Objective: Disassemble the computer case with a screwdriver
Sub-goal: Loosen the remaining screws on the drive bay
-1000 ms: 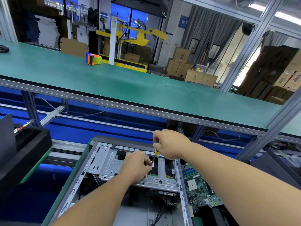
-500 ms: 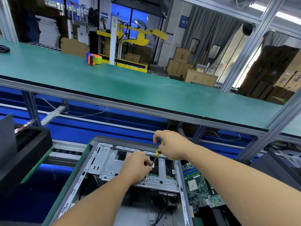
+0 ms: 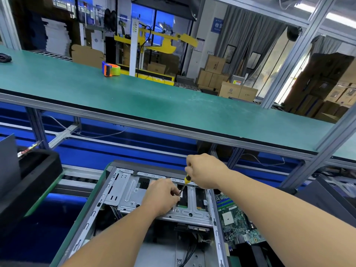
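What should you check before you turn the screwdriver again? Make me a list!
1. Right hand grips the screwdriver handle: ok.
2. Left hand steadies the shaft near the tip: ok.
3. Tip seated in a screw head: cannot tell, the left hand's fingers hide it.
4. Metal drive bracket lies flat in the computer case: ok.
5. Motherboard is away from the tool: ok.

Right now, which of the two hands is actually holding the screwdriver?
The right hand: it grips the screwdriver by its yellow handle from above. The left hand only rests on the metal drive bracket, fingers by the tip.
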